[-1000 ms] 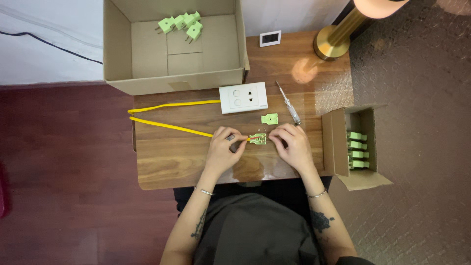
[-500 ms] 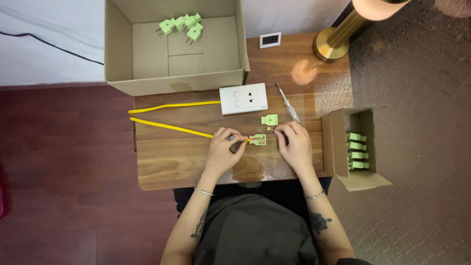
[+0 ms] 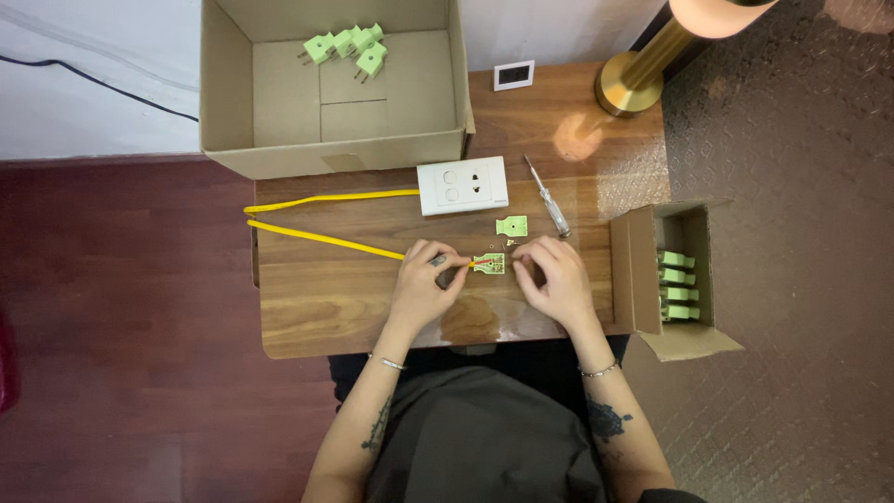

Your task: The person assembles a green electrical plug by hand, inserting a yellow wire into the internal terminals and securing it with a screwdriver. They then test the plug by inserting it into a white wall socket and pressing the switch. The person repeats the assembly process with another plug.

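Two hands meet near the tabletop's (image 3: pixel 326 317) front edge: the left hand (image 3: pixel 424 279) pinches the yellow cable's (image 3: pixel 317 239) stripped end into the opened green plug half (image 3: pixel 489 265), steadied flat; whether the right hand (image 3: pixel 554 275) grips it, I cannot tell.

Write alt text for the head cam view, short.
Seen from above, a seated person's left hand holds a yellow cable against an opened green plug half on a wooden table, with the right hand beside it. Nearby lie a plug cover, screwdriver, white socket plate and two cardboard boxes holding green plugs.
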